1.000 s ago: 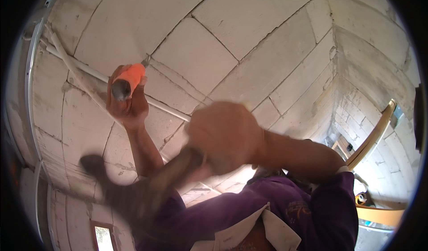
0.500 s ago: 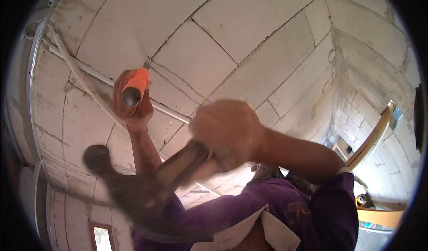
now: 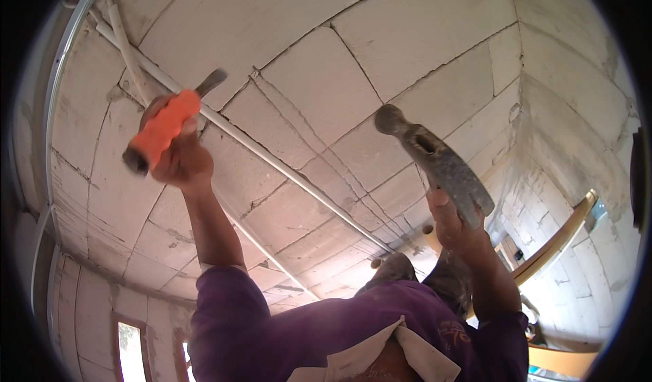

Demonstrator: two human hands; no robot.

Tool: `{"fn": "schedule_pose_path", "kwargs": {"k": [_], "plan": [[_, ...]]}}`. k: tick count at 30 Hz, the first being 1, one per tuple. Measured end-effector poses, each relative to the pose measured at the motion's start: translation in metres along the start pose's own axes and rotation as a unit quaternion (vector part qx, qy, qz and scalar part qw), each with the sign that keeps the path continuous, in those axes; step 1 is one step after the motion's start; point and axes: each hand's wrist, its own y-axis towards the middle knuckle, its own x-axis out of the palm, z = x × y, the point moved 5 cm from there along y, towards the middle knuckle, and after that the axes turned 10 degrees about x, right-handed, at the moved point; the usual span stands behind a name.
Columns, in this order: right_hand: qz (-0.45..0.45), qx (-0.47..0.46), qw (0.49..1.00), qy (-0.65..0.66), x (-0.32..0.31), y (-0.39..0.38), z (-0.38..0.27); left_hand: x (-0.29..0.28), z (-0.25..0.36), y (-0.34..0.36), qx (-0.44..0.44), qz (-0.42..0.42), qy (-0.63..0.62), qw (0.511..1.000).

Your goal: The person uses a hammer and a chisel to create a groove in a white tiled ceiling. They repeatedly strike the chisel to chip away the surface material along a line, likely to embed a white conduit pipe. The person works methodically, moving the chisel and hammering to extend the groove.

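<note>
My left hand [image 3: 187,161] is wrapped round the orange ribbed grip of a cold chisel [image 3: 165,128]. The chisel's flat metal blade points up and to the right, apart from the pale block wall [image 3: 401,49]. Its struck end, dark and round, sticks out below my fist. On the right, my right hand [image 3: 454,231] grips a claw hammer [image 3: 445,161] close under its head. The round hammer face is toward the upper left and the claw toward the lower right; most of the handle is hidden. Between the hands, two scored lines [image 3: 305,127] run down the wall.
A white pipe [image 3: 272,158] crosses behind my left hand, with another pale pipe [image 3: 125,52] at upper left. A metal frame [image 3: 58,97] stands at the left edge. At right are a curved yellowish board [image 3: 553,236] and a corner of the walls. Windows [image 3: 131,351] show at lower left.
The chisel tip has left the wall at the top of the scored lines, moving left and tilting. My right hand has swung the hammer from the lower middle over to the right.
</note>
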Motion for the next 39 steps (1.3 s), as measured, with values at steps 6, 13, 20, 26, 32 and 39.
{"fn": "schedule_pose_path", "kwargs": {"k": [6,13,20,26,32,39], "plan": [[-0.008,0.052,0.999,0.002,0.005,-0.006,0.009,0.015,-0.017,-0.01,-0.059,-0.069,-0.019,0.996],[-0.007,0.089,0.996,0.032,0.016,-0.005,0.014,0.022,-0.03,-0.013,-0.066,-0.065,-0.049,0.994],[-0.033,0.036,0.999,0.002,0.027,0.014,-0.004,0.023,-0.024,0.003,-0.003,-0.124,0.01,0.992],[-0.018,0.003,1.0,0.024,0.019,0.062,-0.065,0.033,-0.031,0.019,0.01,-0.2,0.03,0.979],[0.008,0.014,0.999,0.03,0.014,0.089,-0.102,0.048,-0.036,0.052,-0.073,-0.215,-0.074,0.971],[0.009,-0.101,0.995,-0.007,0.04,0.105,-0.13,0.025,-0.029,0.064,0.032,-0.189,-0.036,0.981]]}}
